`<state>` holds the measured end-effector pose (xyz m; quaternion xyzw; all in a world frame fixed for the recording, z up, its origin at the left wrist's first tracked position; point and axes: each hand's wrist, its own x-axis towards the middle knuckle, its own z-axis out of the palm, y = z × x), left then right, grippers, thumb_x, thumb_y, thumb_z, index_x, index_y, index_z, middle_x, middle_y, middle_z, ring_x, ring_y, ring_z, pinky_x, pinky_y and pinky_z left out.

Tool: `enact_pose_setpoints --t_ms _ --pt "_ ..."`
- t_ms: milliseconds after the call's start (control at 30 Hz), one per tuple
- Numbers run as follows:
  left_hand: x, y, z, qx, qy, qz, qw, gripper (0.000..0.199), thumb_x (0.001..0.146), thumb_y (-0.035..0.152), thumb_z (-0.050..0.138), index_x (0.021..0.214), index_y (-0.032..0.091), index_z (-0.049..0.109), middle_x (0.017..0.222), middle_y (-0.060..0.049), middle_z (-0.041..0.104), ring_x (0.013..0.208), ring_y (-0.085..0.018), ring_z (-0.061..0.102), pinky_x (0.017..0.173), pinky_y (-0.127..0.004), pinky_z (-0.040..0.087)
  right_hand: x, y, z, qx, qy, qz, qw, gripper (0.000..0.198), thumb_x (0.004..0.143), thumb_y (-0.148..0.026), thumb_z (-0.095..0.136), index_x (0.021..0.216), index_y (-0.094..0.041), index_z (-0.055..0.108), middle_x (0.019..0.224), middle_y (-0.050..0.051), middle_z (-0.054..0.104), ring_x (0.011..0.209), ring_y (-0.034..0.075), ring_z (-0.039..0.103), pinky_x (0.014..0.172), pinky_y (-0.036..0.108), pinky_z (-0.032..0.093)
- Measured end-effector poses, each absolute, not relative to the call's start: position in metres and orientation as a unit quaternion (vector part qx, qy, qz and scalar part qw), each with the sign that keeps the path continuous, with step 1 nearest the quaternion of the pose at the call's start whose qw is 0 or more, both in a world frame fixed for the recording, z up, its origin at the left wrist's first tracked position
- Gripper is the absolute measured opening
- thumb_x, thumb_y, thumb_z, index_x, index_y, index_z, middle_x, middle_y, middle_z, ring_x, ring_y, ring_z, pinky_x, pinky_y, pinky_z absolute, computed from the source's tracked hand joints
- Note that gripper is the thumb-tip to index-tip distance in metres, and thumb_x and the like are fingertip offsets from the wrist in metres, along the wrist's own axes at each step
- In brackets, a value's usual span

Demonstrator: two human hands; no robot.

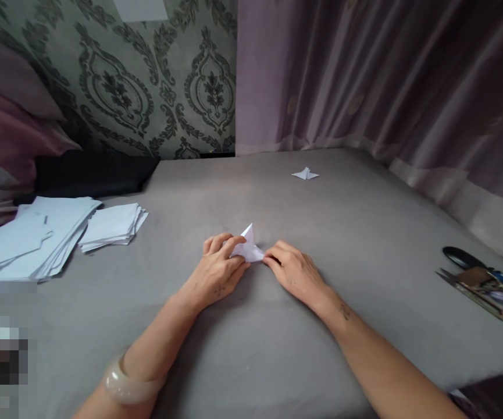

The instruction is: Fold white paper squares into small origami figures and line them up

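Between my two hands is a folded piece of white paper (248, 251), with one sharp point standing up and another reaching to the right. My left hand (223, 262) grips its left side, fingers and thumb closed around it. The tip on the right is pinched between the thumb and fingers of my right hand (292, 267). Part of the paper's left side is hidden behind my left fingers. Farther back on the grey surface sits a small finished-looking folded paper figure (306, 174), apart from both hands.
Stacked loose paper sheets (66, 224) lie at the left, beside a smaller pile of cut paper (114, 226). Black folded cloth (89, 174) is behind them. Scissors-like tools (473, 294) rest at the right. A patterned wall (168, 87) and purple curtain (312, 75) bound the back.
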<state>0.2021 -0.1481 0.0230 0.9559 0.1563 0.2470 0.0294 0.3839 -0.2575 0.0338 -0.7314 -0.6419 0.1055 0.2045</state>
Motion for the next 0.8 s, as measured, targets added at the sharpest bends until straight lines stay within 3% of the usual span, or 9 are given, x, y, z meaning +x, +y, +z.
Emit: enact_pose_setpoints --t_ms 200,333,467,567,633,800 --pt "0.212 -0.153 0.020 0.949 0.212 0.232 0.010 0.020 0.088 0.024 0.055 0.073 0.017 0.066 0.119 -0.008 0.059 0.111 -0.030 0.043 0.093 -0.047 0.034 0.377 -0.253 0.030 -0.769 -0.593 0.101 0.216 0.014 0.091 -0.027 0.052 0.087 -0.021 0.063 0.090 0.002 0.063 0.071 0.013 0.059 0.063 0.026 0.040" --pt "0.217 -0.156 0.021 0.945 0.239 0.224 -0.009 0.013 0.086 0.029 0.058 0.091 0.018 0.063 0.123 -0.011 0.056 0.113 -0.031 0.043 0.094 -0.046 0.034 0.370 -0.253 0.030 -0.737 -0.640 0.055 0.211 0.014 0.092 -0.016 0.048 0.090 -0.020 0.062 0.093 0.004 0.062 0.083 0.015 0.058 0.068 0.026 0.041" --pt "0.210 -0.154 0.024 0.922 0.290 0.256 -0.017 0.055 0.077 0.040 0.069 0.123 0.018 0.048 0.133 -0.017 0.045 0.121 -0.033 0.039 0.098 -0.047 0.032 0.366 -0.256 0.031 -0.699 -0.691 0.037 0.179 0.024 0.092 -0.007 0.043 0.094 -0.019 0.063 0.095 0.005 0.062 0.093 0.017 0.056 0.071 0.026 0.042" --pt "0.202 -0.145 0.022 0.909 0.315 0.273 0.001 0.070 0.072 0.040 0.073 0.128 0.017 0.039 0.129 -0.018 0.046 0.118 -0.033 0.042 0.095 -0.047 0.035 0.366 -0.259 0.032 -0.693 -0.701 0.035 0.166 0.027 0.091 -0.005 0.041 0.098 -0.019 0.064 0.097 0.006 0.061 0.092 0.017 0.055 0.071 0.027 0.043" --pt "0.197 -0.138 0.019 0.901 0.329 0.283 0.027 0.065 0.071 0.040 0.074 0.122 0.017 0.041 0.119 -0.016 0.052 0.108 -0.031 0.049 0.089 -0.045 0.039 0.365 -0.261 0.033 -0.691 -0.704 0.031 0.160 0.029 0.091 -0.005 0.040 0.099 -0.019 0.064 0.097 0.006 0.060 0.091 0.017 0.054 0.069 0.027 0.043" --pt "0.198 -0.135 0.013 0.910 0.309 0.249 0.125 0.025 0.078 0.033 0.067 0.089 0.020 0.048 0.083 -0.003 0.059 0.076 -0.019 0.057 0.071 -0.032 0.047 0.365 -0.262 0.035 -0.685 -0.714 0.023 0.140 0.032 0.092 -0.008 0.040 0.109 -0.022 0.062 0.096 0.006 0.058 0.088 0.018 0.052 0.067 0.029 0.043"
